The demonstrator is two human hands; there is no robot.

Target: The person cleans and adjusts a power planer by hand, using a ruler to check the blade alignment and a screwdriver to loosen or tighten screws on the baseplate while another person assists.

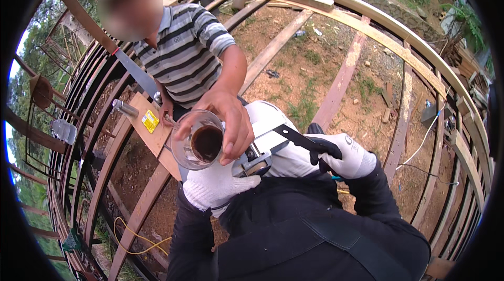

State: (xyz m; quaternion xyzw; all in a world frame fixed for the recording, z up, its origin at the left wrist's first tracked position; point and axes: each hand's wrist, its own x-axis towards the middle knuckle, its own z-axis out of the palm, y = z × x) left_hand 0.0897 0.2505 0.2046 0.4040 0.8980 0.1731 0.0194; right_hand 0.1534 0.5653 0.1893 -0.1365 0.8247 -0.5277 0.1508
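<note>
My left hand, in a white knit glove, rests at a silver metal tool on my lap. Its thumb lies along the tool, while a cup hides most of its fingers. My right hand, gloved in white, is closed around a black handle joined to a flat black bar with a hole in it. The bar reaches over the silver tool. Another person's hand holds a clear cup with dark liquid by its rim, above my left glove.
The person in a striped shirt faces me at front left. Beside them a board carries a yellow packet and a metal cylinder. Wooden beams span bare soil around me. A yellow cord hangs at lower left.
</note>
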